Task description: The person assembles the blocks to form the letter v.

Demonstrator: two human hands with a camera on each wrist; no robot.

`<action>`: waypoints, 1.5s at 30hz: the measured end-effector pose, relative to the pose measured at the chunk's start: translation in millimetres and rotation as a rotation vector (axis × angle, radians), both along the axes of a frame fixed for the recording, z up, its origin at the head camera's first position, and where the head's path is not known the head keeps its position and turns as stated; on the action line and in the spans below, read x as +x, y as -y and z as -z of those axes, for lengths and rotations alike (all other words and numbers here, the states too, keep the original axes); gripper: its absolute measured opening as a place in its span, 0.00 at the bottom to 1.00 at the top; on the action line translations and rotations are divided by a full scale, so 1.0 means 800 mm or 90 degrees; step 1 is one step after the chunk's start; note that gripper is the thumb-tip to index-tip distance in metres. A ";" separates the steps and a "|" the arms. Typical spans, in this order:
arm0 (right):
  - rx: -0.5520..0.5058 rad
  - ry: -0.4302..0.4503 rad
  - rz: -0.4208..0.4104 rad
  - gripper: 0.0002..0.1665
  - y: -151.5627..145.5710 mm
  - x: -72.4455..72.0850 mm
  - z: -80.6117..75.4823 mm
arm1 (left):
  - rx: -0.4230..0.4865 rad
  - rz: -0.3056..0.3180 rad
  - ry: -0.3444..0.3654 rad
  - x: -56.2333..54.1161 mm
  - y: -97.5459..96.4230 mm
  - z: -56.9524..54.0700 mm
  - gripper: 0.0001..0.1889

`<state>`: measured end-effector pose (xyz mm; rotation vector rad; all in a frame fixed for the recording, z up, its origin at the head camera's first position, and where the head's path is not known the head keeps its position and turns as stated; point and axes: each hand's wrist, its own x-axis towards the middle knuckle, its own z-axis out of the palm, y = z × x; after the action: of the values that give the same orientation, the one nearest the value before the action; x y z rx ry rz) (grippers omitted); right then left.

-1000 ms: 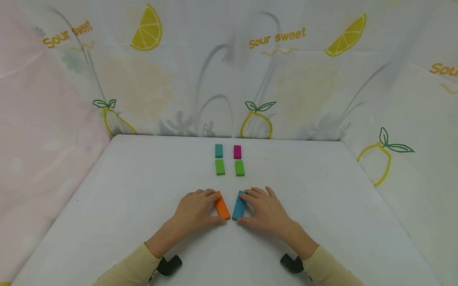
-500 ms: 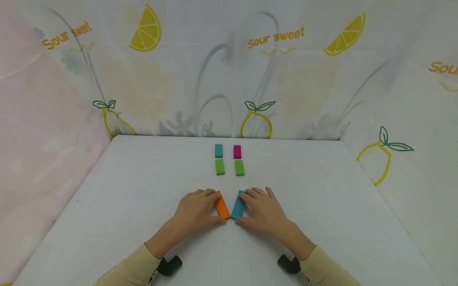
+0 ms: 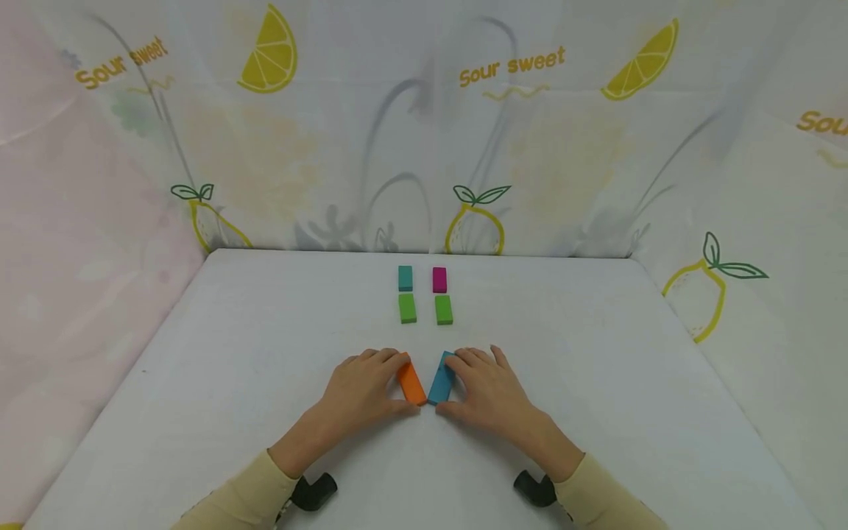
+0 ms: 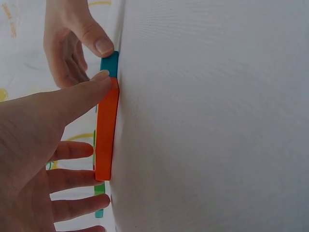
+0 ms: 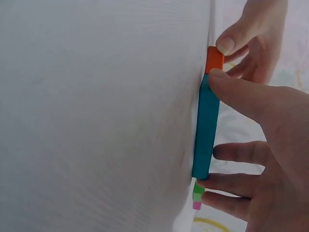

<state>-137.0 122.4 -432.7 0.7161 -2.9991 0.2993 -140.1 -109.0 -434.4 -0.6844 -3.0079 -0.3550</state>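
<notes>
Fingers of the left hand (image 3: 364,384) clamp the orange block (image 3: 412,381), those of the right hand (image 3: 492,389) the blue block (image 3: 440,380), on the surface (image 3: 265,316), where uneven pushing could skew the 2.

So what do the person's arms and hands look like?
The left sleeve and right sleeve are long and pale yellow. A short, bent black gadget sticks out beside the left one, and a matching gadget beside the right. The left hand and right hand wear no gloves.
</notes>
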 end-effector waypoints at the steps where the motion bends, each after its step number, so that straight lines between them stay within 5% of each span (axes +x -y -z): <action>1: 0.000 -0.001 -0.001 0.40 0.000 -0.001 0.000 | 0.000 -0.001 0.001 0.000 0.000 0.000 0.39; 15: -0.029 0.032 -0.007 0.38 -0.002 -0.001 -0.005 | 0.023 0.001 0.025 0.003 0.003 0.002 0.40; 23: -0.041 0.052 -0.016 0.35 -0.008 -0.009 -0.005 | 0.020 0.023 -0.002 0.009 0.003 0.002 0.40; 45: -0.030 0.061 0.001 0.30 -0.007 -0.045 -0.016 | -0.060 0.037 -0.016 0.044 -0.017 -0.005 0.42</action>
<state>-173.1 128.2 -419.6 0.7161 -3.0710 0.4143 -105.3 -95.6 -430.2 -0.7790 -3.0021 -0.2054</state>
